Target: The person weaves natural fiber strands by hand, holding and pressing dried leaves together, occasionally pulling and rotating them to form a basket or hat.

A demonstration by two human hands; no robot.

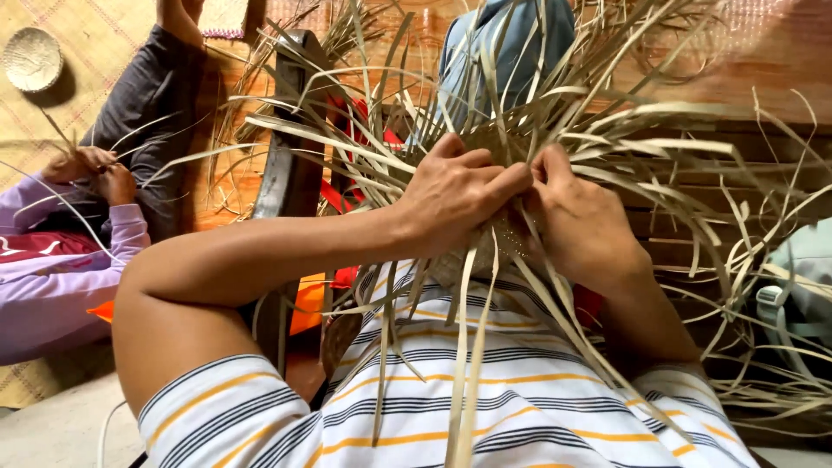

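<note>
Both hands met at the middle of the picture, over a half-woven piece of dried leaf strips (503, 234) that rested against the person's striped shirt (451, 390). The left hand (455, 195) came in from the left with the forearm almost level, wrist bent a little, knuckles up — its fingers were curled shut and pinched strips at the woven edge. The right hand (581, 221) rose from below with the elbow tucked close to the body; its grip was also closed, thumb and fingers pressed on strips just beside the left hand's fingertips, the two hands touching. Loose strip ends fanned out in every direction around them and hung down over the shirt.

To the left sat another person in a purple sleeve (52, 286), whose hands (95, 173) worked thin strips of their own. A small round woven dish (32, 59) lay on the mat (95, 43) at the far upper left — well apart from the work
</note>
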